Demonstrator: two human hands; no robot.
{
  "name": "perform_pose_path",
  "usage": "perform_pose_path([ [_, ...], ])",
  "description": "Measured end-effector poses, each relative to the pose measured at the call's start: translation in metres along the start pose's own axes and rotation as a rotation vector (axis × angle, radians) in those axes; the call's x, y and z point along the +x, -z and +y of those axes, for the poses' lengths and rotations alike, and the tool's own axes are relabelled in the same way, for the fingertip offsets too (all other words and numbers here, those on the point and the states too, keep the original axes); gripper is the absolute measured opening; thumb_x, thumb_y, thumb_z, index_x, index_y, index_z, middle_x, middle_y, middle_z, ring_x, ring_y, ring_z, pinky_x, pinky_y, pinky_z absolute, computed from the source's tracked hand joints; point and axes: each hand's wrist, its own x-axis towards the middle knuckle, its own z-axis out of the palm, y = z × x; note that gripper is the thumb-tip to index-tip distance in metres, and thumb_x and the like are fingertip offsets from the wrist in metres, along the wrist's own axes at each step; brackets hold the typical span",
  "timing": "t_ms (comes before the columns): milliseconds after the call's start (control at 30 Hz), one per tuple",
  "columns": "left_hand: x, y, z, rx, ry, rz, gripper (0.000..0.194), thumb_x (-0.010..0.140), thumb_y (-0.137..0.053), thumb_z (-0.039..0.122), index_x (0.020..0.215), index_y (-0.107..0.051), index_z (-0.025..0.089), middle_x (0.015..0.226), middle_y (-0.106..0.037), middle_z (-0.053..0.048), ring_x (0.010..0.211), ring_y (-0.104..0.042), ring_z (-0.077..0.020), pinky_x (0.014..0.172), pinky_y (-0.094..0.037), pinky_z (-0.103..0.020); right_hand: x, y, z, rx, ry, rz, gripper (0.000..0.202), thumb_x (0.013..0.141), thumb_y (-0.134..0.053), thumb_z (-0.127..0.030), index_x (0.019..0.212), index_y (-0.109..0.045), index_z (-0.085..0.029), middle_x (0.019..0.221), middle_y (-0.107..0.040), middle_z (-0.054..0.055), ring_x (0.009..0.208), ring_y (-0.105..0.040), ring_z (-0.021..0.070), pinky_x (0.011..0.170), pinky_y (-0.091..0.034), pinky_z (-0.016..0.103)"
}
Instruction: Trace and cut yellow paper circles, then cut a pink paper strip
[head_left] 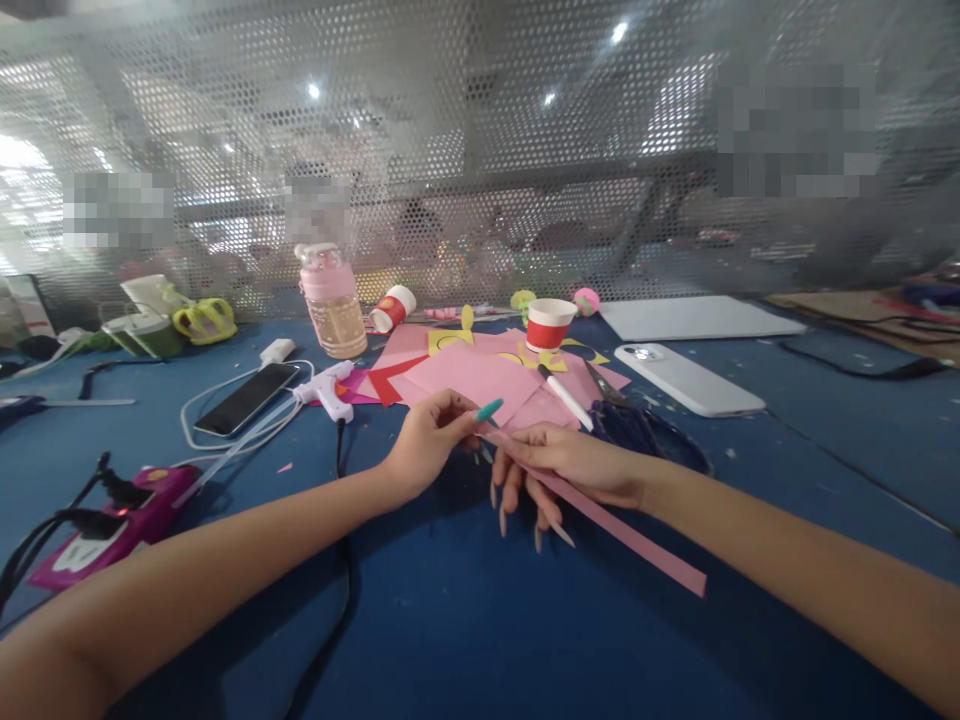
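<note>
A long pink paper strip (630,535) slants down to the right from between the two hands. My right hand (570,465) pinches it near its upper left end, the other fingers hanging below. My left hand (435,440) has its thumb and forefinger pressed together at that same end, beside a small teal pointed piece (490,410) that may be a fingernail; what exactly it grips is hard to see. Behind the hands lie pink paper sheets (465,375), a red paper piece (386,383) and a white marker (566,397).
A glue gun (328,392), black phone (247,400) and magenta power strip (116,530) lie left. A bottle (334,305) and paper cups (550,325) stand behind. Scissors (604,385), a white phone (690,380) and a white board (697,318) are right. A black cable (341,600) crosses the blue table (465,640).
</note>
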Motion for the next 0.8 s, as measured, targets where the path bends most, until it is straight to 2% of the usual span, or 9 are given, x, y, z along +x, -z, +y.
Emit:
perform_pose_path([
  [133,0.0,-0.001,0.002,-0.034,0.016,-0.087,0.032,0.055,-0.078,0.03,0.077,-0.061,0.014,0.072,-0.065,0.0,0.059,-0.058,-0.008,0.058,-0.049,-0.021,0.001,0.005,0.002,0.035,0.014,-0.009,0.033,0.091,-0.044,-0.034,0.072,-0.057,-0.01,0.061,-0.069,0.005,0.028,-0.05,0.0047,0.043,-0.053,0.021],
  [267,-0.001,-0.002,0.003,-0.041,0.032,-0.079,0.034,0.055,-0.078,0.03,0.081,-0.063,0.013,0.081,-0.067,-0.002,0.066,-0.061,-0.0102,0.063,-0.051,-0.023,0.003,0.011,0.004,0.055,0.021,-0.039,0.031,0.09,-0.045,-0.033,0.072,-0.057,-0.01,0.058,-0.068,0.003,0.027,-0.047,0.0037,0.043,-0.053,0.019],
  [533,0.0,-0.001,0.001,-0.07,0.032,-0.041,0.032,0.053,-0.079,0.03,0.073,-0.061,0.013,0.065,-0.064,0.001,0.055,-0.059,-0.0084,0.055,-0.048,-0.021,0.002,0.004,0.002,-0.005,0.03,-0.022,0.035,0.084,-0.052,-0.043,0.073,-0.055,-0.011,0.06,-0.069,0.005,0.029,-0.051,0.0051,0.045,-0.054,0.022],
  [800,0.0,0.0,0.002,-0.012,0.024,0.01,0.025,0.057,-0.077,0.027,0.071,-0.062,0.012,0.062,-0.062,0.001,0.053,-0.053,-0.0072,0.053,-0.043,-0.02,0.002,0.001,0.003,-0.133,0.085,-0.014,0.039,0.079,-0.056,-0.05,0.074,-0.054,-0.012,0.059,-0.069,0.004,0.029,-0.051,0.006,0.041,-0.052,0.023],
])
